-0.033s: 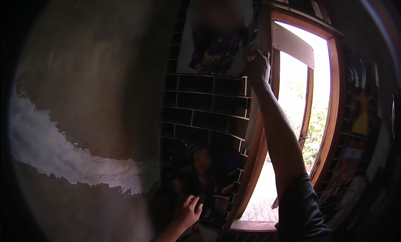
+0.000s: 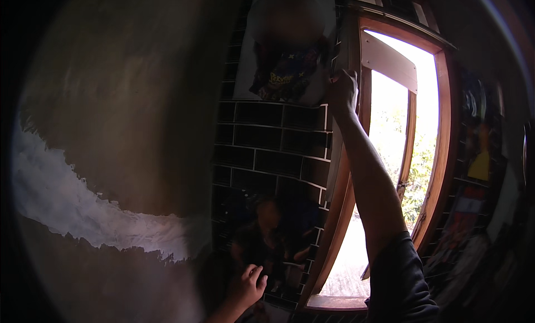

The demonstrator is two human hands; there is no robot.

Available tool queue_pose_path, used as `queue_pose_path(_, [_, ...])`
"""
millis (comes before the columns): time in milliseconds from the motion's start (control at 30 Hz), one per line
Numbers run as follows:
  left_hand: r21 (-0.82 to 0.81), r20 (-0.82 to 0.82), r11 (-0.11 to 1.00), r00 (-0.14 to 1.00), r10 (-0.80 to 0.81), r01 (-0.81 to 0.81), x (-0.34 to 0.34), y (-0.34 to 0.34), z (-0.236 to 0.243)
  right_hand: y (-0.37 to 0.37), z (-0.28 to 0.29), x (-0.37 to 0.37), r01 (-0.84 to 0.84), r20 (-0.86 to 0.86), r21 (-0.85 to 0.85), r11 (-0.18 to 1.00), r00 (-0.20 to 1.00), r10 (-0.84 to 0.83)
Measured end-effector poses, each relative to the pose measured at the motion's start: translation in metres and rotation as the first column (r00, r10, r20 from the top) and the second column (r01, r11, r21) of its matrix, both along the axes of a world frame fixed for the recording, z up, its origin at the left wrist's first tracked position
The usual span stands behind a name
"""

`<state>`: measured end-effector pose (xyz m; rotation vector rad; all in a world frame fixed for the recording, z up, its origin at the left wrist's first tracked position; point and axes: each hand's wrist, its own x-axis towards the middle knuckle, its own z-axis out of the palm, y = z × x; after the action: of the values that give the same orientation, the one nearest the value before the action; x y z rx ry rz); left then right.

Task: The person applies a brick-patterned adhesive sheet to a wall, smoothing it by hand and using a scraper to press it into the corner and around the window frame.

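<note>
Dark brick-patterned wall (image 2: 259,136): between the yellow-lettered upper poster (image 2: 287,53) and the wooden window frame (image 2: 444,117), the right hand (image 2: 344,92) curls its fingers — pinching what, one cannot tell; near the lower poster (image 2: 267,228), the left hand (image 2: 249,287), fingers loosely bent.

Pretty dim room tbh. Left half is a murky brown expanse (image 2: 111,122) (wall or floor, can't tell) with a ragged pale patch (image 2: 106,218) across the lower left. Black brick-pattern wall (image 2: 267,131), thin white lines, down the middle, poster (image 2: 292,58) up top. Right of center, a wooden frame (image 2: 444,111) lets in blown-out daylight, green foliage (image 2: 419,178) outside. Far right's dark, one yellow blotch (image 2: 478,167).
</note>
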<state>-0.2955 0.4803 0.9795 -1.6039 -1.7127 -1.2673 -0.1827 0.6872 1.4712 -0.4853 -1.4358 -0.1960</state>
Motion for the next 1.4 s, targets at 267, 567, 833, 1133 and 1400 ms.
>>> queue_pose_path(267, [-0.216, 0.161, 0.97, 0.976, 0.146, -0.11, 0.005, -0.071, -0.067, 0.042, 0.048, -0.002, -0.055, -0.037, -0.139, 0.989, 0.998, 0.051])
queue_pose_path(567, [-0.432, 0.348, 0.892, 0.888, 0.301, -0.133, 0.007, -0.168, -0.185, 0.026, 0.054, -0.007, 0.076, 0.071, -0.125, 0.989, 0.995, -0.068])
queue_pose_path(833, [-0.501, 0.39, 0.852, 0.838, 0.381, -0.154, 0.017, -0.208, -0.231, 0.001, 0.05, -0.017, 0.189, 0.044, -0.031, 0.982, 0.981, -0.187])
queue_pose_path(1133, [-0.523, 0.418, 0.838, 0.81, 0.411, -0.155, 0.012, -0.221, -0.25, 0.004, 0.053, -0.024, 0.267, 0.057, 0.056, 0.962, 0.961, -0.27])
queue_pose_path(1400, [-0.576, 0.403, 0.807, 0.814, 0.418, -0.129, 0.012, -0.216, -0.26, -0.002, 0.047, -0.021, 0.265, 0.052, 0.036, 0.963, 0.962, -0.267])
